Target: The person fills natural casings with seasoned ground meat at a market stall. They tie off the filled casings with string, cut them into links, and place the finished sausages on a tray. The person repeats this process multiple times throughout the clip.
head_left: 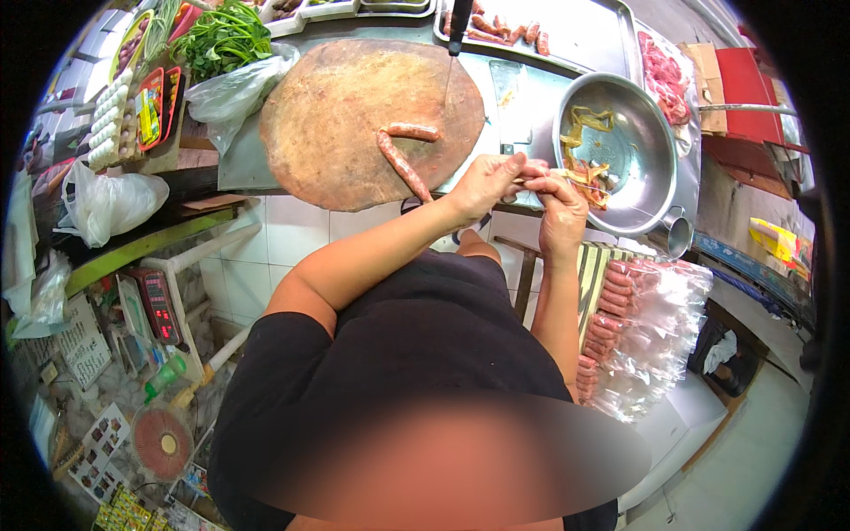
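My left hand (489, 184) and my right hand (564, 211) meet between the board and the steel bowl, fingers closed in a pinch. What lies between their fingertips is too small to make out. To the left, a round wooden chopping board (332, 115) carries two reddish sausages: a short one (413, 132) and a longer one (400, 164), touching at one end. The longer one's near end runs to the edge of my left forearm. Beside my right hand, a steel bowl (651, 164) holds yellowish, stringy casings (586, 122).
A black-handled tool (459, 26) points down at the board. A tray of sausages (584, 57) lies behind, with raw meat (664, 75) to its right. A small metal cup (678, 232) stands by the bowl. Bagged sausages (611, 310) hang at my right. Leafy greens (226, 40) and eggs (111, 119) are far left.
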`<state>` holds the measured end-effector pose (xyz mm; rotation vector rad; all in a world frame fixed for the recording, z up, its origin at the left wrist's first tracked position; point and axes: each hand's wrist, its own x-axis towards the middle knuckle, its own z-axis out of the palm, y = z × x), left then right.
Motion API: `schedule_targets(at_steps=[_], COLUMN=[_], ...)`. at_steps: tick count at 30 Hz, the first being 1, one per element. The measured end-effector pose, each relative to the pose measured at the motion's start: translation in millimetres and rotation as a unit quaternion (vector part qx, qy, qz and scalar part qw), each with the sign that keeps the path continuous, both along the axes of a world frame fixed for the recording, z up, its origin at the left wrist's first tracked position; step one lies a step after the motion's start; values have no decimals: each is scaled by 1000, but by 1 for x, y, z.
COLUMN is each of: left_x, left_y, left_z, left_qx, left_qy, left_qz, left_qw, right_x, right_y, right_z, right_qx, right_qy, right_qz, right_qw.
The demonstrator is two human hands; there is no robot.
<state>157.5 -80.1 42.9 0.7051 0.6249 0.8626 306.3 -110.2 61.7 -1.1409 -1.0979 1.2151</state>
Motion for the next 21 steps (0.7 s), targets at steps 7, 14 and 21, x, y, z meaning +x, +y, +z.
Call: schedule_targets(at_steps=[7, 14, 21], left_x=[-82, -147, -114], left_y=[34, 58, 36], left_z=[-63, -95, -7], left_qx=[341, 340, 64], left_qy=[679, 759, 258], left_qz=[110, -39, -51], left_qw=[641, 554, 963], right_x=[-17, -19, -12], right_y=[3, 11, 34], right_z=[-4, -39, 0], right_qx=[-163, -278, -149], right_qy=[83, 34, 19], right_qz=[117, 149, 129], right_qw=[976, 948, 980])
